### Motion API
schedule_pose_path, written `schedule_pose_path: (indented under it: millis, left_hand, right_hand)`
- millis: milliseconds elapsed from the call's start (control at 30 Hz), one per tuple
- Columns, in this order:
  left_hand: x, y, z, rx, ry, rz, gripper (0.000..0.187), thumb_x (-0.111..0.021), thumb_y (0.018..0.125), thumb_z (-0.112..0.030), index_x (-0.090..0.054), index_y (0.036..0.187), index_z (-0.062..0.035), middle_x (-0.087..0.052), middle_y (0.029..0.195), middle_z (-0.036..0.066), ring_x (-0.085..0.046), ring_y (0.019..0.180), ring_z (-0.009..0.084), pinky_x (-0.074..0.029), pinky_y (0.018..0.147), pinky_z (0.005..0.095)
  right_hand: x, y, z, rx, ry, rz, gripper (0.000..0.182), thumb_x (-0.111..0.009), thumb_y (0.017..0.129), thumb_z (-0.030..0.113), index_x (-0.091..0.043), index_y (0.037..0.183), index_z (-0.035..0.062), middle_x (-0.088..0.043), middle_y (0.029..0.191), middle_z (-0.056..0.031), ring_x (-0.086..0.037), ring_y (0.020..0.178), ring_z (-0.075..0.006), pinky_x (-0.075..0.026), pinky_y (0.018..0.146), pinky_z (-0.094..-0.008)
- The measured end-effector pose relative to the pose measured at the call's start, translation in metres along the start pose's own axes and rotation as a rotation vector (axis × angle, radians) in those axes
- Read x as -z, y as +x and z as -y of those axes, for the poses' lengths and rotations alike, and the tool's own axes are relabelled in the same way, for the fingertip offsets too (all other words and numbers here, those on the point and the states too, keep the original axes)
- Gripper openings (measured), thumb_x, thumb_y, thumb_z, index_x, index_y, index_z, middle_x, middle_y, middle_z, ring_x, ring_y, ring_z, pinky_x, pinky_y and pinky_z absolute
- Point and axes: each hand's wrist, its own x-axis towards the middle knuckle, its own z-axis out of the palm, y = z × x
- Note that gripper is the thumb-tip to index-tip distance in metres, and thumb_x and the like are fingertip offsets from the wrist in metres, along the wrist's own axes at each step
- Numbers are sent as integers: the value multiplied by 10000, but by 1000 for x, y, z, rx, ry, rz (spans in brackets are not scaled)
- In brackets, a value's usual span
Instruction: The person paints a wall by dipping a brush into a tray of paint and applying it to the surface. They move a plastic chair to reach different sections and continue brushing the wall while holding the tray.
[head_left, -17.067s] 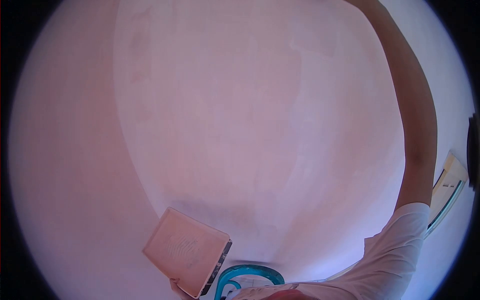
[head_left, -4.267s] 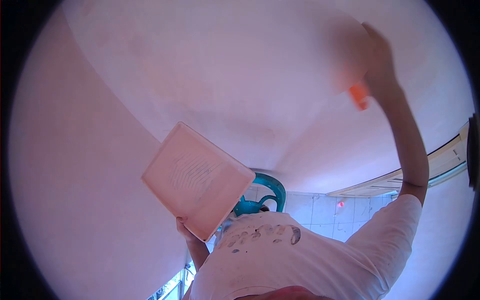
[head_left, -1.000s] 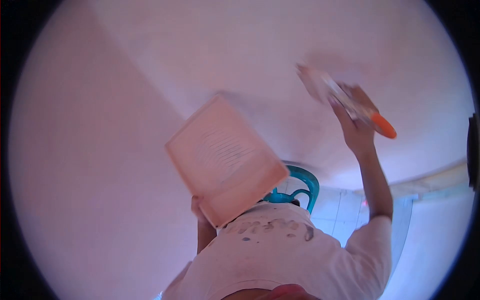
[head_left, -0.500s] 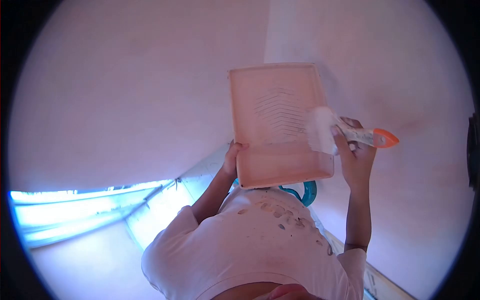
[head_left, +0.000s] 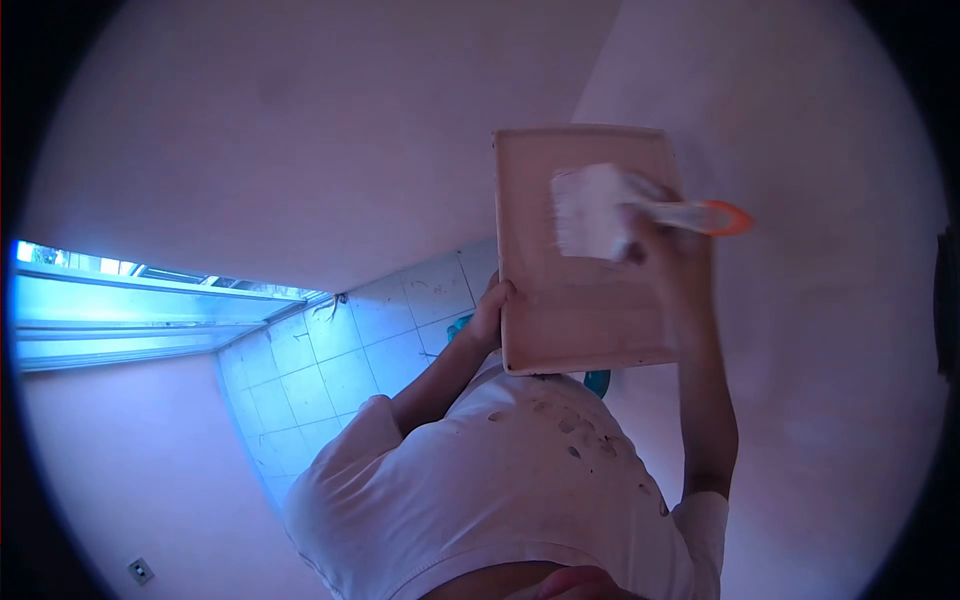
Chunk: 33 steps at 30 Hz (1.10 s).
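Observation:
My left hand (head_left: 491, 312) grips the left edge of a peach-coloured paint tray (head_left: 590, 335), thumb over the rim, in front of my chest. In my right hand (head_left: 660, 235) is a wide paintbrush (head_left: 588, 212) with pale bristles and an orange-tipped handle pointing right. The bristles lie over the tray's ridged ramp and cover most of its ridges. Motion blurs the brush and the fingers around it.
Pale walls (head_left: 330, 130) meet in a corner behind the tray. A tiled floor (head_left: 340, 345) and a bright window (head_left: 130, 310) are at left. Parts of a teal object (head_left: 597, 383) show below the tray. A wall socket (head_left: 139, 571) sits at lower left.
The brush has moved left and up from the tray's right edge to over its middle. The tray appears slightly further right, and more tiled floor shows as the view has turned.

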Motion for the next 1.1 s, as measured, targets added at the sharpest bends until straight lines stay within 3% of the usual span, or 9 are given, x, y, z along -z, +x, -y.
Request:
schedule_pose_path:
  millis: [167, 233, 367, 500, 600, 700, 833, 1033, 1100]
  left_hand:
    - [6, -5, 4, -8, 22, 20, 709, -531, 705, -193, -379, 1364, 24, -529, 1221, 189, -545, 1134, 305, -469, 979, 422]
    - [9, -12, 3, 32, -9, 1, 691, -532, 712, -201, -397, 1352, 22, -535, 1216, 190, -552, 1123, 313, -468, 980, 429]
    - [1, -29, 5, 121, -59, -32, 637, -526, 736, -231, -445, 1317, 18, -550, 1210, 192, -569, 1095, 327, -470, 972, 441]
    - [-5, -28, 8, 126, -63, -40, 609, -515, 746, -246, -465, 1291, 21, -558, 1205, 187, -569, 1091, 327, -470, 961, 435]
    - [-11, -25, -3, 128, -36, -21, 585, -509, 754, -248, -483, 1272, 25, -569, 1191, 183, -571, 1085, 320, -467, 956, 432]
    - [-10, -25, -1, 133, -23, -31, 566, -503, 761, -246, -497, 1259, 24, -573, 1186, 179, -568, 1088, 318, -459, 964, 431]
    - [-19, -27, -2, 133, -44, -22, 563, -496, 765, -247, -499, 1260, 21, -572, 1196, 180, -564, 1094, 325, -448, 978, 431]
    - [-27, -35, -6, 114, -9, 10, 571, -496, 765, -245, -495, 1271, 19, -572, 1213, 182, -557, 1116, 343, -443, 999, 447]
    - [-30, -36, -6, 104, 10, 61, 578, -494, 765, -247, -493, 1278, 19, -570, 1226, 184, -554, 1126, 347, -441, 1008, 452]
  right_hand:
    - [68, -23, 13, 236, 385, -220, 465, -745, 865, 263, -611, 1217, -10, -666, 923, -77, -658, 757, -143, -552, 595, -260]
    - [79, -40, -5, 178, 790, -415, 479, -756, 847, 269, -604, 1200, -16, -661, 979, -95, -663, 803, -168, -565, 636, -292]
    - [110, -98, -42, 166, 354, -413, 431, -754, 849, 248, -615, 1168, -7, -658, 1002, -87, -636, 835, -147, -520, 679, -280]
    - [116, -127, -79, 134, 189, -534, 382, -732, 846, 190, -625, 1154, -10, -652, 953, -75, -596, 790, -128, -480, 653, -266]
    - [112, -132, -91, 167, 358, -652, 366, -717, 844, 157, -628, 1152, -19, -646, 955, -73, -591, 806, -129, -471, 653, -264]
    - [121, -145, -89, 131, 156, -631, 352, -709, 845, 144, -632, 1148, -19, -638, 967, -69, -590, 832, -128, -471, 658, -262]
    - [128, -153, -85, 204, 302, -697, 348, -711, 846, 142, -637, 1146, -18, -639, 983, -71, -590, 836, -128, -474, 663, -264]
    - [131, -160, -89, 212, 172, -638, 347, -711, 856, 132, -637, 1158, -21, -653, 997, -75, -599, 840, -136, -488, 685, -272]
    - [130, -160, -93, 175, 343, -623, 335, -707, 860, 116, -645, 1163, -14, -660, 1018, -75, -608, 880, -140, -496, 721, -268]
